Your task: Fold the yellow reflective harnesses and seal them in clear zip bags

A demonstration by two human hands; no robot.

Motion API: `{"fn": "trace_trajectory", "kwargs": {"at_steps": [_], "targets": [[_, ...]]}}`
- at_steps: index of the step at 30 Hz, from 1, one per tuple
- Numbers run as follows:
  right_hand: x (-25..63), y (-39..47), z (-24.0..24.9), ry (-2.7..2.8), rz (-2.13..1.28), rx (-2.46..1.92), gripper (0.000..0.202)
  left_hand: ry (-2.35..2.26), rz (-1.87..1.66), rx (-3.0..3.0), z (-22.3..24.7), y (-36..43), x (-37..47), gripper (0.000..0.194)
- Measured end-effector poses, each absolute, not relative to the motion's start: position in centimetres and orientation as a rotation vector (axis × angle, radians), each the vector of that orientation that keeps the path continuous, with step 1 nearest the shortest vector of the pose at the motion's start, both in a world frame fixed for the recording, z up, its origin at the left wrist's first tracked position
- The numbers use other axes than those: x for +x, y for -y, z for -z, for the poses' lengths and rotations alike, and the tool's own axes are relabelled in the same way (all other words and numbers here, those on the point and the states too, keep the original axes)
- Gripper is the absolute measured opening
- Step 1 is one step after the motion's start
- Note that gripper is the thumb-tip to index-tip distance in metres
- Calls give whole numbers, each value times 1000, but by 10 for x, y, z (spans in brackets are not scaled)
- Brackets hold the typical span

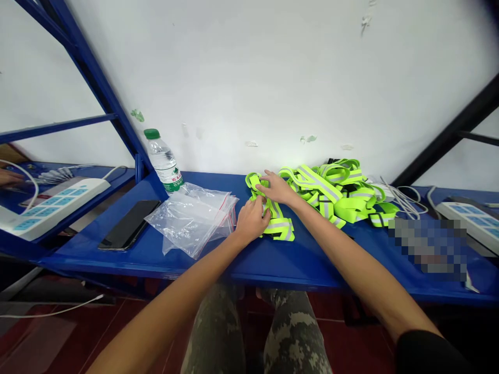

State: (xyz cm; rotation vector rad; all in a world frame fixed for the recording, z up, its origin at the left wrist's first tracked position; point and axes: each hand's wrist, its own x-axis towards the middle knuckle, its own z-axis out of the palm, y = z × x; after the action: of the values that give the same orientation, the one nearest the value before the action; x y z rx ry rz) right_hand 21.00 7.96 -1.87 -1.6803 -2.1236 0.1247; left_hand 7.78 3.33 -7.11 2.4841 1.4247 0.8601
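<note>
The blue tabletop (273, 267) spans the frame from lower left to right, and at right of centre on it lies a loose heap of yellow-green straps (323, 187) with grey stripes, several loops overlapping; these could snag if one were pulled out quickly. Left of centre sits a stack of clear plastic bags (195, 215), thin and fanned unevenly, so a brushing forearm could well scatter them. In the middle of the frame is a smaller strap bundle (279, 227), the thing being handled, its lower end flat and its upper end looped; it would probably spring open or twist if let go before its folds are held. Left of the bags lies a black phone (130, 226), and behind it stands a bottle (163, 161), which a wide sweep might tip. The left hand (252, 218) is curled, pinching the bundle's near side; the right hand (276, 188) touches its upper part with fingers partly spread, and whether it grips anything I cannot tell.
</note>
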Motion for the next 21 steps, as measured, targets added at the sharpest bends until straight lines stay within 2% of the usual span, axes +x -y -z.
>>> {"fn": "trace_trajectory", "kwargs": {"at_steps": [1,5,8,11,18,21], "targets": [[210,-60,16,2084,-45,-1652,43,-1446,-853,2499,71,-33,78,18],[213,20,31,2242,103,-1577,44,-1430,-827,2507,73,-37,76,18],[225,50,52,2437,215,-1288,45,-1385,-911,2499,74,-40,75,17],[239,50,66,2480,207,-1111,42,-1286,-972,2467,74,-44,73,17],[249,27,75,2445,69,-1002,34,-1193,-1053,2081,77,-56,72,16],[247,25,75,2414,61,-1019,32,-1222,-1189,1812,75,-56,73,4]]}}
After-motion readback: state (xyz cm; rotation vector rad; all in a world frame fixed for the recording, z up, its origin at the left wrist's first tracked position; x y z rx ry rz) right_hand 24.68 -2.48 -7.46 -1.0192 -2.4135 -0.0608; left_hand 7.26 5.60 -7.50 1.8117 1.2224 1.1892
